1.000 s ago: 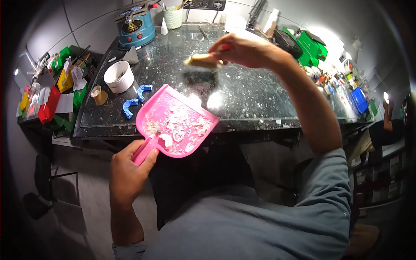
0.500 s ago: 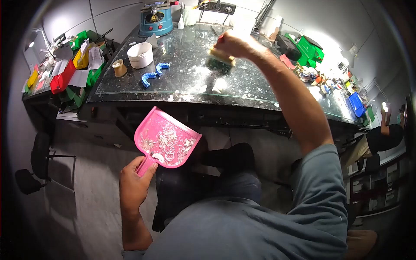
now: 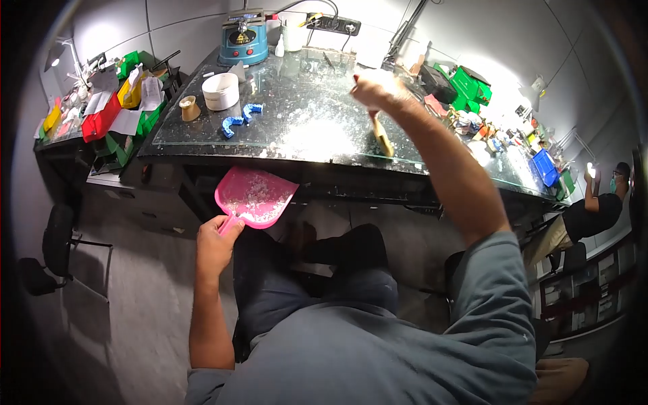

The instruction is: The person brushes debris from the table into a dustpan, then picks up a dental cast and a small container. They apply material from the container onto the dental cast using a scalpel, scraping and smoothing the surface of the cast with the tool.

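My left hand point(image 3: 217, 243) is wrapped around the handle of a pink dustpan point(image 3: 236, 182). White chips and crumbs lie in the pan, which is held at the bench's front edge, partly beneath it. Over the black benchtop point(image 3: 283, 88), my right hand point(image 3: 379, 91) grips a hand brush point(image 3: 383, 138), its pale wooden edge pointing down toward the front edge. The bristles are hard to make out. White debris is scattered along the bench's front. Two blue dental impression trays point(image 3: 233, 126) sit to the left of the brush.
At the back left stands a blue machine point(image 3: 244, 46), with a white tub point(image 3: 221, 92) and a small tan cup point(image 3: 190, 108) in front. Green bins point(image 3: 469, 88) and clutter fill the right side. Another person point(image 3: 594, 212) is at the far right, and a black chair point(image 3: 57, 239) at left.
My right hand has moved slightly right, and the brush has turned from roughly level to pointing down near the front edge. The dustpan has moved up against the bench and tilted.
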Demonstrator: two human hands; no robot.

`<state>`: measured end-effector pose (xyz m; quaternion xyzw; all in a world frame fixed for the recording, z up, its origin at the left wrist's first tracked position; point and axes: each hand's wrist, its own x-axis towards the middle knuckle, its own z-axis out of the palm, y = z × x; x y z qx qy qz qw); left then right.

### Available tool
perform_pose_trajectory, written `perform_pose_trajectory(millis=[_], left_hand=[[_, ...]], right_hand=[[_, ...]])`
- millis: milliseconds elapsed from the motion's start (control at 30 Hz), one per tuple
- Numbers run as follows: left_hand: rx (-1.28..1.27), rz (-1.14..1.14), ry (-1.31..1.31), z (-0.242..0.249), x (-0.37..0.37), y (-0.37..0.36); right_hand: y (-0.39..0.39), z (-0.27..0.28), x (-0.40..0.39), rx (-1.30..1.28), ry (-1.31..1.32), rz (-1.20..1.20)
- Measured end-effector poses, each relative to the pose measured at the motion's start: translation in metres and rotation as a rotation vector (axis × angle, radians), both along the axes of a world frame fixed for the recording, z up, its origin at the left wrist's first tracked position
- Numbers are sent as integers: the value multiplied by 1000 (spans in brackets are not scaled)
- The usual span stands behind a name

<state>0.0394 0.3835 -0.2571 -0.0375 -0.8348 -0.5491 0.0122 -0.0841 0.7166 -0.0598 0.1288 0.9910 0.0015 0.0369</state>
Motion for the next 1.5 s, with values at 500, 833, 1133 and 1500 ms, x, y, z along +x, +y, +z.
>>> perform_pose_trajectory(millis=[500,833,1133,1500], left_hand=[[16,-49,-59,21,-22,-19],[79,-75,-89,17,-16,-12],[-14,-57,-20,20,-15,-15],[53,7,-19,10,-16,-22]], right_hand=[[-45,-14,-93,-373,424,416],[-129,-32,13,-124,324,864],[-118,-25,-5,-105,346,642],[-136,-11,-22,-34,338,787]])
